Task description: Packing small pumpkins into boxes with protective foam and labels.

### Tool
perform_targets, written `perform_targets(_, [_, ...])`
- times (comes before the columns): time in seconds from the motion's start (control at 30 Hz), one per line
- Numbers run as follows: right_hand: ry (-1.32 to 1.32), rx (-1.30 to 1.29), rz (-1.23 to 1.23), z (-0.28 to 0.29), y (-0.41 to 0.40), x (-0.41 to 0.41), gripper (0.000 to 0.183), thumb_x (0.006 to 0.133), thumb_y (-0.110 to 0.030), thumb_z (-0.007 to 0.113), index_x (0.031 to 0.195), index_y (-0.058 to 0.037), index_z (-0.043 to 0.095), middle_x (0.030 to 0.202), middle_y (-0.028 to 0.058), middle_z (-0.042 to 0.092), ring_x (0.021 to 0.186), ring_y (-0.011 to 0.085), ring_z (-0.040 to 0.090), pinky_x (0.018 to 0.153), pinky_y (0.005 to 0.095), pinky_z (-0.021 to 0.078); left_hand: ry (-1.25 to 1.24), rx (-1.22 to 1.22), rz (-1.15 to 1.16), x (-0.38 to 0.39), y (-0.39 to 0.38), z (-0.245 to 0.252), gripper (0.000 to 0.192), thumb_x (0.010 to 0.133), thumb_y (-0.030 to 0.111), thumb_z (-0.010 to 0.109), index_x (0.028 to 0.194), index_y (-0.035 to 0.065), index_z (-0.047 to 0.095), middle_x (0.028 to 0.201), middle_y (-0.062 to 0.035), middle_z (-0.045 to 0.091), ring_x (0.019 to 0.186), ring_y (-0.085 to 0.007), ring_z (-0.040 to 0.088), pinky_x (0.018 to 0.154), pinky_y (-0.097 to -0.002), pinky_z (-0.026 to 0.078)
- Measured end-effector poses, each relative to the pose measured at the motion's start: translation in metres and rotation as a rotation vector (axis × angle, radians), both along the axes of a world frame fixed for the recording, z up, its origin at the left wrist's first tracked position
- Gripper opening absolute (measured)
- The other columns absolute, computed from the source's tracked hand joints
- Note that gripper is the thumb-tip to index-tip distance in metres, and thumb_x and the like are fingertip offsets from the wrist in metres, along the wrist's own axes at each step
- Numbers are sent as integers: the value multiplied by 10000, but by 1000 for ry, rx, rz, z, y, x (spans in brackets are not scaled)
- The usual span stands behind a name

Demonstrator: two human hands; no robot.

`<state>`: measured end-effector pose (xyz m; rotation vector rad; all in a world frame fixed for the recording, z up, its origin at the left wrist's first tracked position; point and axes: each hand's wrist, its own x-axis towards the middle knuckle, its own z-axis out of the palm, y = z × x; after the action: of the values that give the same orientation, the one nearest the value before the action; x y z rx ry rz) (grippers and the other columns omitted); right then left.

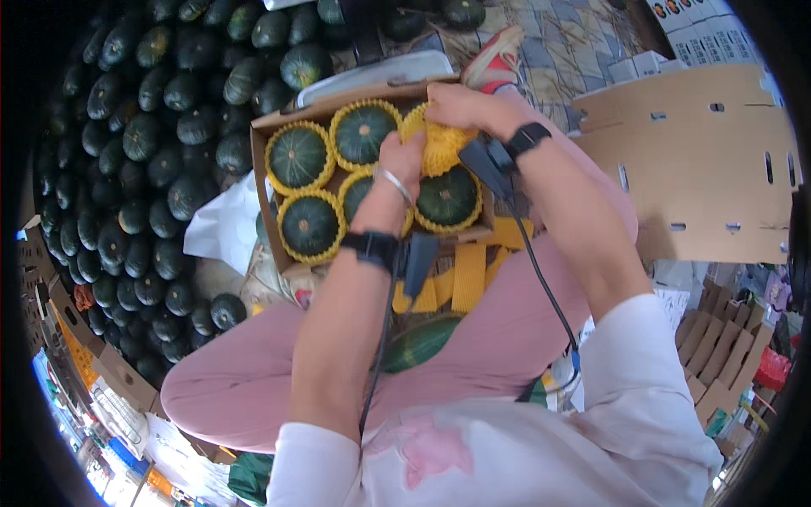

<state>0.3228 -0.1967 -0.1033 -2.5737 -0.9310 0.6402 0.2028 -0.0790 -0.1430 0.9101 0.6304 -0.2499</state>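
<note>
A cardboard box [260, 171] lies open before me, holding several dark green squashes in yellow foam nets; one squash [298, 156] fills its far left corner. Both my hands are over the box's right half. My left hand [402, 158] grips the left side of a rounded yellow foam net [441, 151]. From above, my right hand [466, 109] holds that net's far right part. Whether a squash is inside it, I cannot tell. Just below the net sits another netted squash [447, 195]. My left wrist partly covers the near middle squash [358, 195].
A large pile of squashes [152, 127] spreads along the left. Flattened cardboard [697, 171] lies at the right. Yellow foam nets [469, 275] and a long green squash [421, 345] lie between my legs. Cables hang from devices at both wrists. White paper [225, 222] touches the box's left side.
</note>
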Motion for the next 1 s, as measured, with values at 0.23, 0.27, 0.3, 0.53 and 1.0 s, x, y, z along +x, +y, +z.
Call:
perform_targets(0.23, [-34, 458, -163, 114, -9, -165, 274, 912, -252, 485, 973, 0, 397, 629, 257, 577, 601, 442, 592, 576, 529, 466, -250, -501, 163, -100, 45, 116, 206, 942, 178, 442, 1059, 44, 545, 1139, -111, 612, 1055, -236, 585, 955, -391, 449])
perform_targets(0.27, [54, 352, -268, 120, -10, -168, 242, 929, -243, 489, 938, -8, 435, 645, 215, 572, 602, 362, 613, 570, 458, 473, -243, -498, 163, -109, 47, 112, 206, 942, 178, 442, 1059, 44, 545, 1139, -111, 612, 1055, -236, 585, 955, -391, 449])
perform_targets(0.3, [48, 364, -267, 109, -11, -162, 242, 929, -243, 489, 938, -8, 435, 645, 215, 572, 602, 362, 613, 570, 458, 473, -181, -573, 168, -116, 50, 102, 249, 941, 187, 436, 1087, 22, 551, 1135, -132, 619, 1035, -250, 599, 941, -391, 466])
perform_targets(0.53, [964, 1149, -514, 94, 2, -185, 269, 980, -296, 465, 1091, -58, 524, 910, 3, 547, 789, 54, 532, 685, 227, 449, -264, -1003, 138, -180, 38, 118, 517, 950, 391, 374, 1331, 49, 445, 1305, -166, 520, 1195, -292, 514, 997, -447, 430])
perform_targets(1.0, [251, 738, -200, 132, -24, -251, 894, 706, -182, 775, 1454, -127, 288, 1443, 203, 269, 1321, 349, 307, 1069, 445, 309, -256, -274, 211, -207, 29, 161, 793, 801, -3, 653, 1450, 69, 203, 1340, -117, 439, 1211, -236, 470, 1021, -364, 414])
